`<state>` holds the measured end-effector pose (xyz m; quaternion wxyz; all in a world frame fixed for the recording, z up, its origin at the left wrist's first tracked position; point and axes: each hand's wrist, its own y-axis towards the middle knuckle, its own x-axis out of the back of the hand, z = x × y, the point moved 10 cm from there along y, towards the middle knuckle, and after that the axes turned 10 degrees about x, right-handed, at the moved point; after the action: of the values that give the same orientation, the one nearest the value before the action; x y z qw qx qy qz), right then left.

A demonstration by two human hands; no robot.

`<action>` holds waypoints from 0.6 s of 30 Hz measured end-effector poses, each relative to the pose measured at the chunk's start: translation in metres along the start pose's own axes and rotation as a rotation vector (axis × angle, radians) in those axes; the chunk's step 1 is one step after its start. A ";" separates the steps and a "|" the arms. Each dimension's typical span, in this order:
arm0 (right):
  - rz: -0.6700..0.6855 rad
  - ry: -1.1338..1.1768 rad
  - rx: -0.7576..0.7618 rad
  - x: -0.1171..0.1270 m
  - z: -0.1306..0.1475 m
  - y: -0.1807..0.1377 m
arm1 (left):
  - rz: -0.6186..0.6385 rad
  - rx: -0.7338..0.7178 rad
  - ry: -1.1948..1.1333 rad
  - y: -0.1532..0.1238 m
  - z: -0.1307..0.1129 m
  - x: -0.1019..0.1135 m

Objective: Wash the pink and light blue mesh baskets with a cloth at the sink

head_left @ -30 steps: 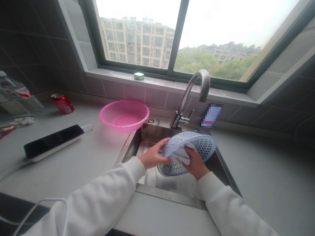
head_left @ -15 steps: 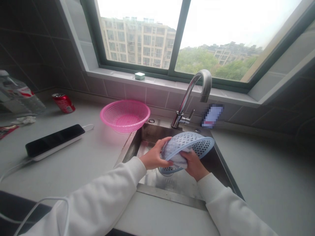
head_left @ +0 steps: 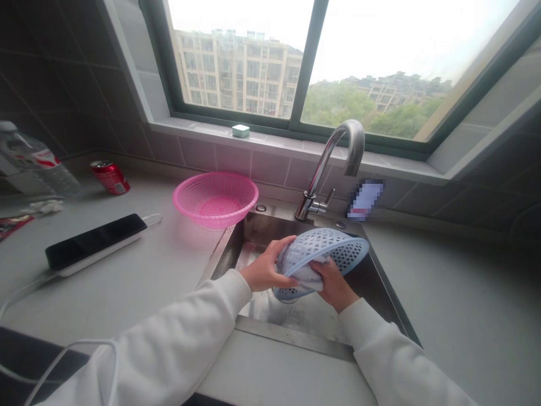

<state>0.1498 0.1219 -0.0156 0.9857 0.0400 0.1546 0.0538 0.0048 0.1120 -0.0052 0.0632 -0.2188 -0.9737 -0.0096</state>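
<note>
A light blue plastic colander with cut-out holes is tilted on its side above the steel sink. My left hand grips its left side, thumb over the near rim and fingers behind. My right hand reaches into the colander's opening, closed on a pale, wet-looking cloth pressed against the inner wall. Part of the cloth and the right fingertips are hidden inside. Whitish suds or wetness show through the holes near my left fingers.
A pink basket stands left of the sink, and the curved faucet rises behind it. On the left counter are a phone on a white base, a red can and a plastic bottle. A small green-white block sits on the sill.
Almost nothing differs. Both hands keep their hold, and the cloth inside the colander looks slightly shifted under my right hand.
</note>
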 end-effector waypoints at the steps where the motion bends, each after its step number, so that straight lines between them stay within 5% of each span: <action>1: -0.027 0.018 0.002 0.003 0.002 -0.001 | 0.008 0.002 -0.008 0.001 0.001 0.001; 7: -0.187 0.126 0.035 0.033 0.015 0.006 | 0.101 0.074 -0.010 0.001 0.007 -0.008; 13: -0.023 0.069 -0.028 0.000 -0.002 0.002 | 0.047 0.024 0.001 -0.003 -0.002 -0.004; 18: 0.003 -0.017 0.071 0.012 0.016 0.004 | 0.049 0.048 0.059 -0.003 -0.001 -0.003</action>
<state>0.1656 0.1266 -0.0039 0.9849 0.0757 0.1479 0.0492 0.0063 0.1080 -0.0042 0.0975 -0.2406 -0.9657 0.0090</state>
